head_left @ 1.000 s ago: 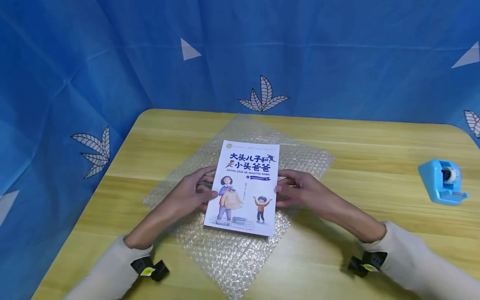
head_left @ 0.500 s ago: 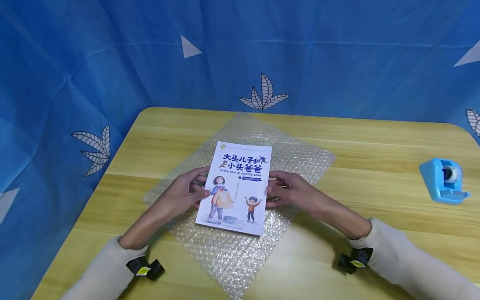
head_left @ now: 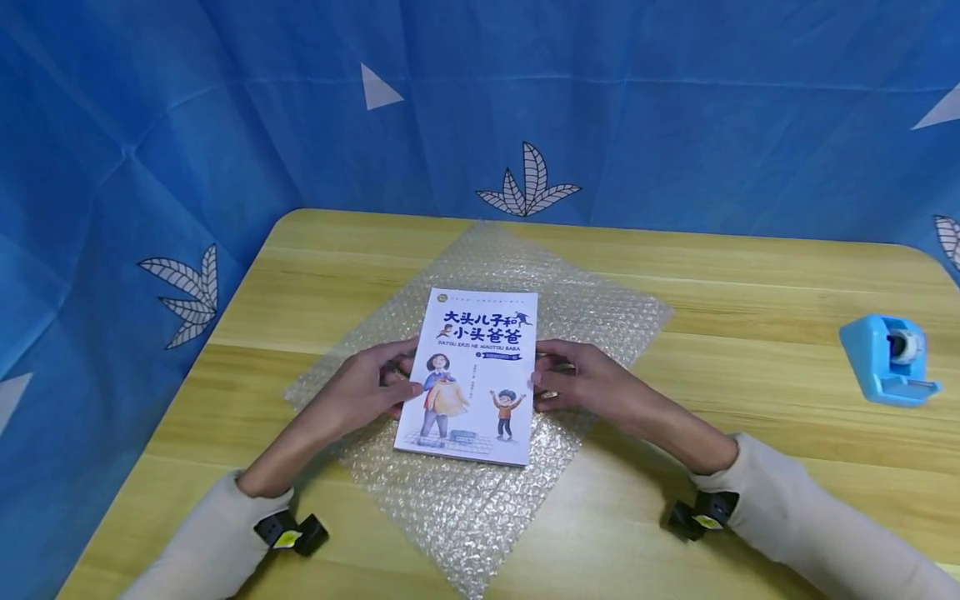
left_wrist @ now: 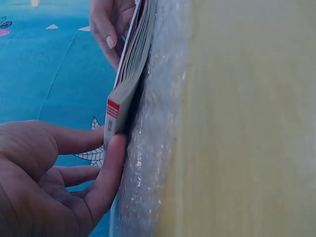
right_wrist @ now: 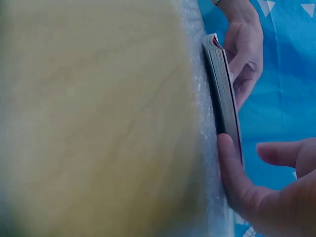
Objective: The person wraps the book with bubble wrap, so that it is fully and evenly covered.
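While a blue curtain [head_left: 480,100] is hanging beyond the far edge, a wooden table [head_left: 757,358] is stretching out in front of me, with bubble wrap [head_left: 457,521] lying cornerwise across it. Over the middle of that sheet the book [head_left: 468,375] is facing cover up; whether it is resting fully on the wrap, I'm not able to tell. Compared with a second ago, it is sitting slightly further left and looking a touch lower, so its placing is, I'd judge, nearly settled. The left hand [head_left: 360,385] is gripping the left edge, thumb over the cover, a finger bracing beneath. The right hand [head_left: 585,375] is holding the right edge, fingers curling under, though I'm not making out whether its thumb is pressing. Well apart, on the right, a blue tape dispenser [head_left: 877,358] is standing untouched.
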The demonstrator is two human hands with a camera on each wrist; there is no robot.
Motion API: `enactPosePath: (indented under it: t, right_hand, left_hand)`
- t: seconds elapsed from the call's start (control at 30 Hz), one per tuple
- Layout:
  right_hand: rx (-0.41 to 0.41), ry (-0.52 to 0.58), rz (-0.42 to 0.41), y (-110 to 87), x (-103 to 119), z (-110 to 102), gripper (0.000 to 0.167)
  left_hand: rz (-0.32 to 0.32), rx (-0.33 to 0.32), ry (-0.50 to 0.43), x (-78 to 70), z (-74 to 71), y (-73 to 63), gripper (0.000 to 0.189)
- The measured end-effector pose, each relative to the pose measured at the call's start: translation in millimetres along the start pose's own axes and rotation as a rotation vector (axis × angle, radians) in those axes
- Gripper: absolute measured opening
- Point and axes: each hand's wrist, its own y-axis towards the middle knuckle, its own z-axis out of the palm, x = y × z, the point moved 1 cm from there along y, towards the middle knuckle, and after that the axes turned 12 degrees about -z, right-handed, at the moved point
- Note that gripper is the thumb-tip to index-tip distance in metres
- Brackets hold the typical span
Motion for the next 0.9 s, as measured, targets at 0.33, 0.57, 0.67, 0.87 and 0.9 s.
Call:
enactPosePath:
  t: [0.33, 0.57, 0.67, 0.87, 0.9]
  right_hand:
    - [-0.031, -0.75, -0.22, -9.6, 11.1, 4.0, 0.068]
    - [0.155, -0.985, -0.195, -17.0, 12.8, 9.1, 0.069]
    - [0.185, -0.97, -0.174, -20.1, 12.8, 6.2, 0.067]
    - [0.182, -0.948, -0.166, -28.4, 13.9, -0.4, 0.065]
    - [0.18, -0.951, -0.166, -30.3, 14.0, -1.1, 0.065]
  left_hand:
    - [0.021, -0.214, 0.374, -6.6, -1.2, -2.2, 0.078]
    - [-0.005, -0.118, 0.452, -6.4, 0.1, -2.3, 0.094]
    - [-0.001, -0.12, 0.446, -6.6, 2.2, -1.8, 0.093]
    - [0.029, -0.111, 0.453, -10.2, 10.3, -0.6, 0.088]
    - [0.034, -0.105, 0.454, -11.2, 11.8, -0.5, 0.087]
